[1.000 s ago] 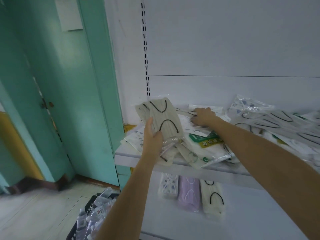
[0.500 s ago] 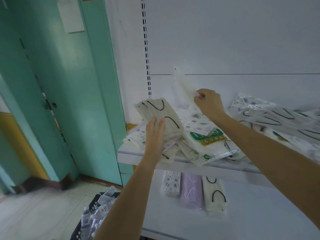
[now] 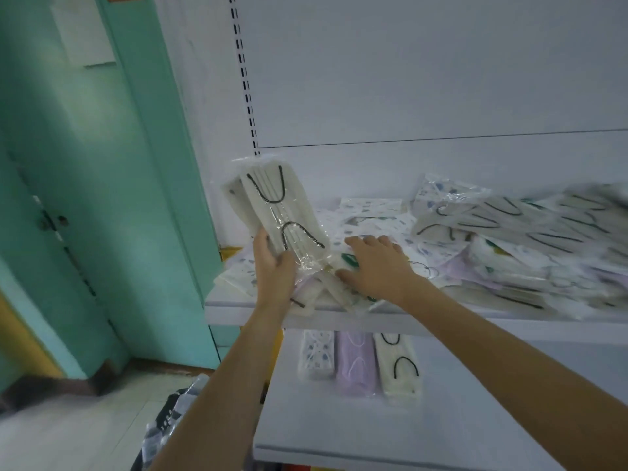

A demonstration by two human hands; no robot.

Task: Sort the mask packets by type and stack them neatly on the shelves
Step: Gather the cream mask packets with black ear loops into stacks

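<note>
Fingers of your left hand (image 3: 274, 270) are closed around the lower end of a cream mask packet (image 3: 279, 212) with black ear loops, thumb on its near face; the packet stands tilted, its top leaning left, raised above the left end of the upper shelf (image 3: 244, 309). Your right hand (image 3: 373, 268) lies palm down with the fingers spread and flat, gripping nothing, pressing on the loose packets just right of the held one; a green-labelled packet (image 3: 350, 259) shows partly under its fingertips. Around both hands, the upper shelf carries an unsorted heap of mask packets (image 3: 503, 246): cream ones with black loops, white ones with a printed pattern, and lilac ones, overlapping at mixed angles toward the blurred right edge. Below, on the lower shelf (image 3: 339, 436), three packets lie side by side at the back: a patterned packet (image 3: 316, 355) on the left, a lilac packet (image 3: 356, 365) in the middle, and a cream packet with black loops (image 3: 399, 365) on the right, their long edges touching or nearly so. Left of the shelving stands a teal door (image 3: 85, 198). A dark crate (image 3: 166, 419) with clear-wrapped goods sits on the floor by your left forearm.
</note>
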